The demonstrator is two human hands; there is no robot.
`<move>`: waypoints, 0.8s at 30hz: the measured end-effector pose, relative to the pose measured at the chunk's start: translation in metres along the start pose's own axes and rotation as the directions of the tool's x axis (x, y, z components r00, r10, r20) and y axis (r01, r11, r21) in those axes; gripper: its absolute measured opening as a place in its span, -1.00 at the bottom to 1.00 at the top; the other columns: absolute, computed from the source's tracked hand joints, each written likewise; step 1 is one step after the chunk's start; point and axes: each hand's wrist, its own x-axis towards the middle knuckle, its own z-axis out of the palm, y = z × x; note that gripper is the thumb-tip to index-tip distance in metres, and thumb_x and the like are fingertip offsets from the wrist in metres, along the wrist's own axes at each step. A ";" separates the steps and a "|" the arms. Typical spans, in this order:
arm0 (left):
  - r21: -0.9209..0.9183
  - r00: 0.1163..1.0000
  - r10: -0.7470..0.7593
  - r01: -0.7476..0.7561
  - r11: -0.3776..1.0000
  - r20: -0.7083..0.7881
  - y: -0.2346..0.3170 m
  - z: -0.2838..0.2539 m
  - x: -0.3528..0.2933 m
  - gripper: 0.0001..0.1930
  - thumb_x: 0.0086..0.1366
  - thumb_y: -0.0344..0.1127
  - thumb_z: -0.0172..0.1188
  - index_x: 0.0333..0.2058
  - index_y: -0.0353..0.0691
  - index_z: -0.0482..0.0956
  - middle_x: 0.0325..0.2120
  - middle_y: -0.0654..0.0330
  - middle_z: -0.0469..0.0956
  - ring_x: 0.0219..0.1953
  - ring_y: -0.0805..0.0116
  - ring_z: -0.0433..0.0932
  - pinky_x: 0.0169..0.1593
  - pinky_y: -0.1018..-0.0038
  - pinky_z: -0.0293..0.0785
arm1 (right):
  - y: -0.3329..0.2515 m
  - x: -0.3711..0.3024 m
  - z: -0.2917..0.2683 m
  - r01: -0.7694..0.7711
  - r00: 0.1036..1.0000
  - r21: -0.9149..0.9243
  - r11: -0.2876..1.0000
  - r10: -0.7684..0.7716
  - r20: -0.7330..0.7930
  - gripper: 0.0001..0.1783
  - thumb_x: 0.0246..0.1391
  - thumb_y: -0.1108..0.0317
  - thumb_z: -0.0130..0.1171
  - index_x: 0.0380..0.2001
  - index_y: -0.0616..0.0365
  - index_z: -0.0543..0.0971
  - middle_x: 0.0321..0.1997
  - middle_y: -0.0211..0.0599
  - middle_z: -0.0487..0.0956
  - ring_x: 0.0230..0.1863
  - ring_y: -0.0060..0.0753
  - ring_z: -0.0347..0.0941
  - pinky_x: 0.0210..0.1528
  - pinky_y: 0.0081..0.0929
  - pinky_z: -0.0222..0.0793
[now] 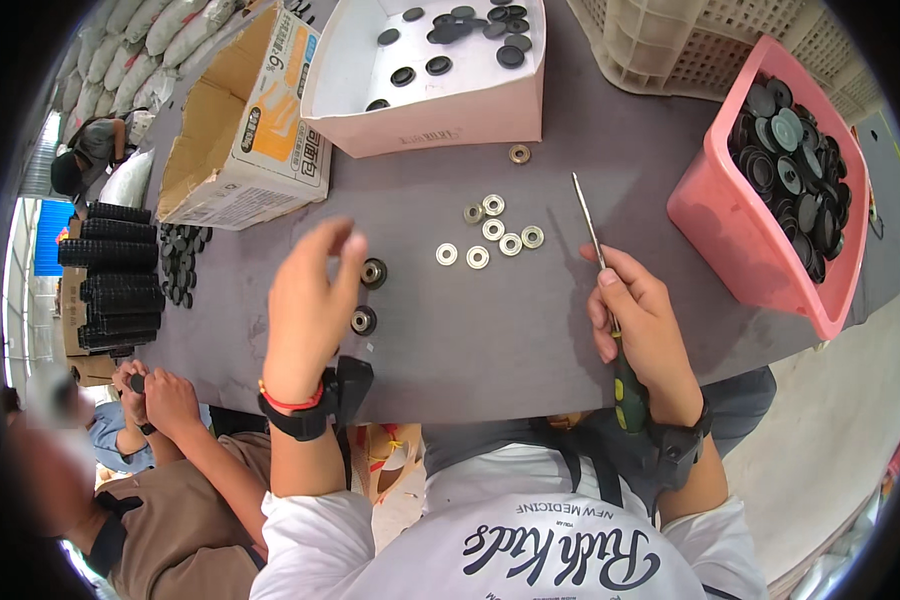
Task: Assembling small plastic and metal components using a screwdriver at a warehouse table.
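Observation:
In my right hand [642,310] is a screwdriver [628,388] with a green-and-black handle. Its metal shaft points away from me over the table. My left hand [312,290] hovers at the left with thumb and fingers apart, and I see nothing in it. Just right of those fingers lie two small black wheels with metal centres, a far one [373,273] and a near one [363,320]. Between my hands, farther off, several loose silver bearings [493,230] rest on the grey table [470,350]. A single bearing [519,153] lies beside the pink-sided box.
A white-lined pink box [430,135] holds scattered black discs. An open cardboard box [250,190] stands left of it. At the right, a pink bin [740,240] is full of black discs, near a pale crate [660,50]. Black stacks [120,280] and a co-worker [185,490] are at left.

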 end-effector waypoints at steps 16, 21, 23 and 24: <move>-0.797 0.903 -0.113 0.419 0.435 0.414 0.035 0.055 -0.050 -0.75 0.33 -0.35 -0.02 -0.07 -0.33 0.34 -0.25 0.06 0.50 -0.31 0.36 0.58 -0.34 0.51 0.52 | 0.008 -0.032 0.014 0.010 0.970 -0.381 0.925 0.083 0.227 -0.53 0.18 0.41 -0.06 0.18 0.18 0.31 -0.51 -0.34 0.46 -0.61 -0.52 0.39 -0.51 -0.52 0.34; -0.908 0.908 -0.115 0.378 -0.182 0.402 0.049 0.083 -0.061 -0.63 0.44 -0.22 -0.22 0.08 -0.35 0.25 -0.07 -0.11 0.44 -0.11 0.19 0.55 -0.08 0.39 0.53 | 0.010 -0.048 0.028 0.348 0.937 -0.752 0.560 -0.178 0.301 -0.31 -0.05 0.65 -0.03 0.23 0.07 0.28 -0.46 -0.19 0.43 -0.53 -0.24 0.41 -0.46 -0.40 0.36; -0.905 0.914 -0.083 0.377 -0.196 0.398 0.047 0.086 -0.062 -0.59 0.45 -0.17 -0.24 0.10 -0.37 0.23 -0.06 -0.12 0.43 -0.03 0.14 0.51 0.00 0.36 0.49 | 0.006 -0.049 0.029 0.350 0.936 -0.869 0.349 -0.157 0.314 -0.20 -0.19 0.60 0.07 0.25 0.03 0.25 -0.50 -0.23 0.39 -0.57 -0.16 0.44 -0.55 -0.30 0.39; -0.915 0.918 -0.088 0.370 -0.161 0.386 0.046 0.087 -0.062 -0.59 0.45 -0.17 -0.23 0.10 -0.37 0.24 -0.05 -0.12 0.43 -0.03 0.14 0.51 0.00 0.35 0.49 | 0.005 -0.050 0.030 0.344 0.939 -0.873 0.344 -0.149 0.311 -0.20 -0.19 0.60 0.07 0.25 0.03 0.25 -0.50 -0.23 0.39 -0.57 -0.16 0.44 -0.55 -0.30 0.39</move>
